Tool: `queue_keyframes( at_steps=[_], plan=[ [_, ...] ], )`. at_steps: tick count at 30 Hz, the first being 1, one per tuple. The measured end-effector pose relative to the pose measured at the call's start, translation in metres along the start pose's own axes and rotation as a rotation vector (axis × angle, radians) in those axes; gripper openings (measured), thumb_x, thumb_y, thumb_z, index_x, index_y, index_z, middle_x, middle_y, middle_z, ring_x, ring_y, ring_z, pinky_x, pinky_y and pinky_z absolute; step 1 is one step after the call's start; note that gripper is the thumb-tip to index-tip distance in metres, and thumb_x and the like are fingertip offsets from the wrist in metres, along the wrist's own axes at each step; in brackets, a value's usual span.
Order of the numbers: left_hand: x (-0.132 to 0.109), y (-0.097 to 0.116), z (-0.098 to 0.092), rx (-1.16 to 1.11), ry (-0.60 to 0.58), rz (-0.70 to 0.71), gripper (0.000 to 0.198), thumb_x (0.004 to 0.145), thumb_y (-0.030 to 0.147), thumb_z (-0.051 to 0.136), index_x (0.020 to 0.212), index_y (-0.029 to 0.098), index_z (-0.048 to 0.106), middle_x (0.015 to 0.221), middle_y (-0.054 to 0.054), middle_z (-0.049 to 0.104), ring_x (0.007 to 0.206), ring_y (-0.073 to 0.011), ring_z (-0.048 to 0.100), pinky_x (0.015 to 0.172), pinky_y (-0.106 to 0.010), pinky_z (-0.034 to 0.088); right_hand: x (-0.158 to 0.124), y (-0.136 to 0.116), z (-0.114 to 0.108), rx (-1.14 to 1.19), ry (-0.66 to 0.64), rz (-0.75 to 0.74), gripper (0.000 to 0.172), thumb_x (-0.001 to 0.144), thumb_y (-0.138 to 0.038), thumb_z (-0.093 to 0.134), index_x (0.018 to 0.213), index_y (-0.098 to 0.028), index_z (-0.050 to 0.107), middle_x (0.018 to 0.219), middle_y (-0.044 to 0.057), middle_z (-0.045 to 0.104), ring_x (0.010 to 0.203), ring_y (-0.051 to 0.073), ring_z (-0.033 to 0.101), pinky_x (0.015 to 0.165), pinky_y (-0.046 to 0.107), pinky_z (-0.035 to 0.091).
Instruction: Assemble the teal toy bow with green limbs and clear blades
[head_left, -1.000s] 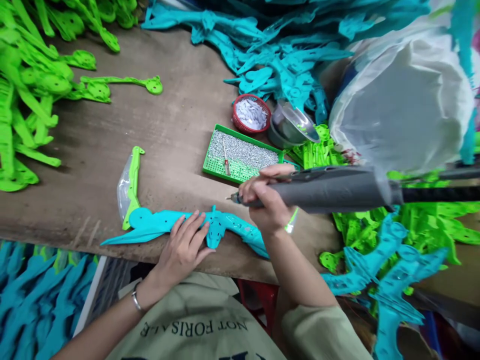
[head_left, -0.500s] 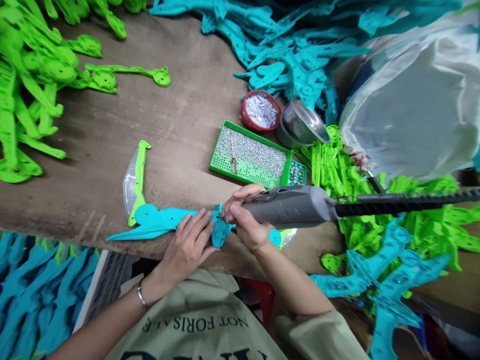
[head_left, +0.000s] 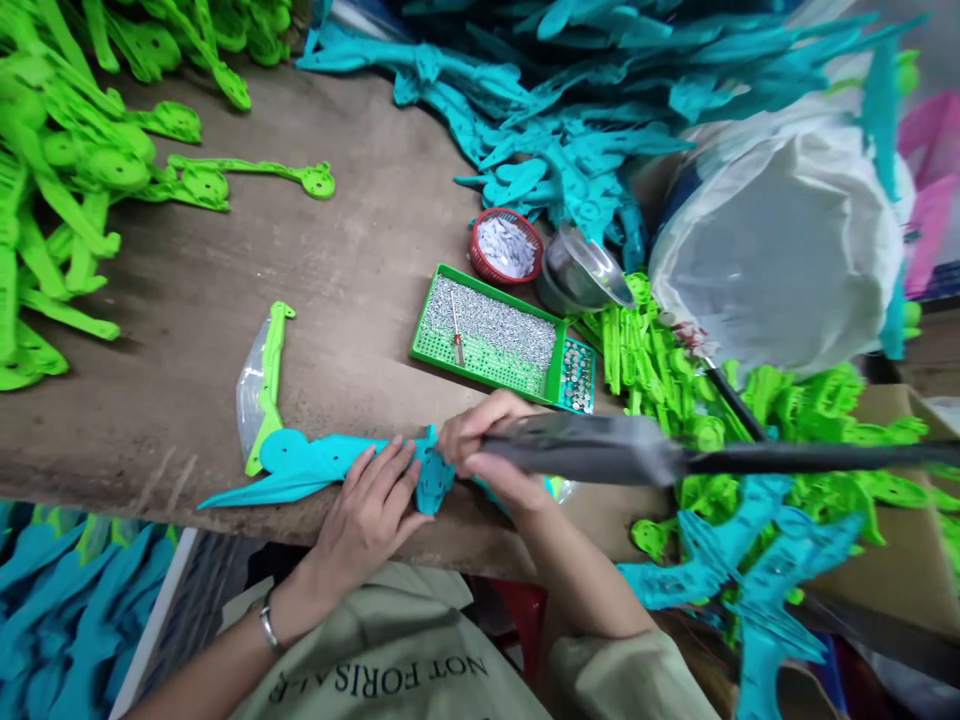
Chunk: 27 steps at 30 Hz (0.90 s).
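My left hand point(head_left: 373, 512) lies with outstretched fingers on a blue plastic part point(head_left: 311, 458), pressing it to the table near the front edge. Gripped in my right hand point(head_left: 487, 445) is a grey electric screwdriver point(head_left: 585, 447), blurred and lying almost level, its cord end toward the right. Its tip meets the blue part just right of my left fingers; my right fingers hide the exact contact. Under the blue part's left end sits a green arm with a clear blade point(head_left: 255, 395). Another clear and green piece peeks out beyond my right wrist, mostly covered.
A green tray point(head_left: 487, 335) holds many small screws and a small screwdriver point(head_left: 457, 335). Behind it stand a red basket point(head_left: 506, 278) of white pieces and a metal bowl point(head_left: 589, 270). Green parts point(head_left: 97, 165) and blue parts point(head_left: 555, 150) lie heaped around; a white sack point(head_left: 780, 230) is at right.
The view has shifted, so the table things sit slightly lower and more to the left. The electric screwdriver's rear end has dipped and blurred. My left hand stays on the blue part.
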<state>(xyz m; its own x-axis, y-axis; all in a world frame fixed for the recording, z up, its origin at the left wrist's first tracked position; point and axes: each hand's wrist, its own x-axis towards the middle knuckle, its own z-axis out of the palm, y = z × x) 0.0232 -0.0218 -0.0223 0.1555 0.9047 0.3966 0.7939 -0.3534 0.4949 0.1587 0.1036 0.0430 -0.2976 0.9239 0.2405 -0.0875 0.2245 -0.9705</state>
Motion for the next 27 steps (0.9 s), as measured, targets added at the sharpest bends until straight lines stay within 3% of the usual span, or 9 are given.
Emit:
queue_keyframes(
  at_steps=[1,4,7,14,27],
  plan=[
    [0.0,0.0,-0.001,0.0,0.002,0.004,0.04,0.094,0.028,0.061,0.13,0.01,0.056,0.132,-0.019,0.066,0.131,-0.0305,0.057,0.113,-0.048,0.04,0.011,-0.002,-0.005,0.038,0.024,-0.056,0.032,0.076,-0.05,0.073,0.083,-0.026,0.053,0.045,-0.01,0.046,0.038,0.012,0.047,0.043,0.029,0.047],
    [0.002,0.0,-0.002,0.007,0.013,0.017,0.043,0.093,0.027,0.063,0.131,0.01,0.056,0.133,-0.02,0.065,0.13,-0.0316,0.058,0.111,-0.05,0.041,0.045,0.003,-0.02,0.035,0.329,-0.212,0.027,0.076,-0.043,0.069,0.086,-0.028,0.049,0.045,-0.012,0.041,0.037,0.012,0.044,0.045,0.029,0.045],
    [0.002,0.001,-0.002,0.008,0.018,0.017,0.044,0.092,0.027,0.064,0.132,0.01,0.055,0.133,-0.02,0.064,0.129,-0.0318,0.058,0.112,-0.051,0.041,0.067,0.021,-0.032,-0.023,0.464,-0.221,0.026,0.075,-0.039,0.067,0.087,-0.027,0.048,0.047,-0.012,0.041,0.039,0.012,0.044,0.047,0.028,0.045],
    [0.001,0.001,-0.001,0.009,0.025,0.012,0.047,0.092,0.025,0.063,0.136,0.012,0.053,0.134,-0.019,0.064,0.13,-0.0319,0.058,0.112,-0.052,0.041,0.072,0.052,-0.042,-0.102,0.453,-0.176,0.031,0.075,-0.046,0.068,0.091,-0.027,0.049,0.049,-0.012,0.046,0.04,0.012,0.047,0.049,0.029,0.046],
    [0.001,-0.001,-0.001,0.001,0.034,0.021,0.058,0.09,0.029,0.067,0.142,0.013,0.048,0.135,-0.02,0.063,0.132,-0.0325,0.056,0.112,-0.052,0.041,0.08,0.049,-0.039,-0.106,0.433,-0.155,0.026,0.073,-0.039,0.065,0.086,-0.026,0.047,0.046,-0.012,0.047,0.038,0.012,0.048,0.046,0.029,0.043]
  ],
)
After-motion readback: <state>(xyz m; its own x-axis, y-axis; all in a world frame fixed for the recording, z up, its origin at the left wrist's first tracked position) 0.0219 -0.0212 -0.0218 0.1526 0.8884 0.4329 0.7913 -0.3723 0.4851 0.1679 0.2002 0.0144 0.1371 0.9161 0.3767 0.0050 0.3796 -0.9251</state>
